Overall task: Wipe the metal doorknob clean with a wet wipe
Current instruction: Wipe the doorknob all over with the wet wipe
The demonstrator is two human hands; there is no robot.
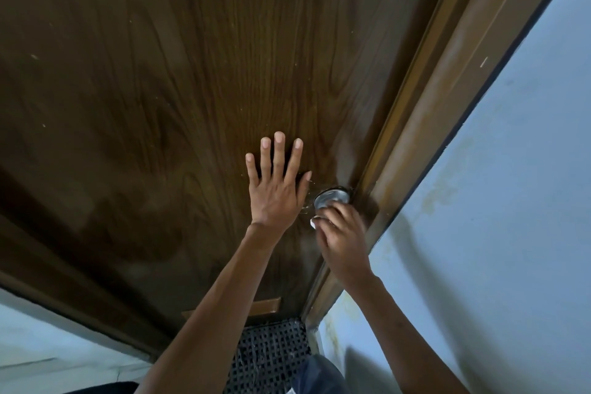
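A round metal doorknob (pixel 331 197) sticks out of a dark brown wooden door (pixel 192 89), close to the door's right edge. My right hand (pixel 343 238) is cupped over the knob's near side, fingers closed on a white wet wipe (pixel 315 221); only a small corner of the wipe shows at the fingertips. My left hand (pixel 276 184) lies flat against the door just left of the knob, fingers spread, holding nothing. The knob's lower part is hidden by my right hand.
A lighter brown door frame (pixel 447 99) runs diagonally along the door's right edge. A pale blue wall (pixel 511 201) lies to its right and another patch at the bottom left. A dark woven mat (pixel 271 352) lies on the floor at the door's foot.
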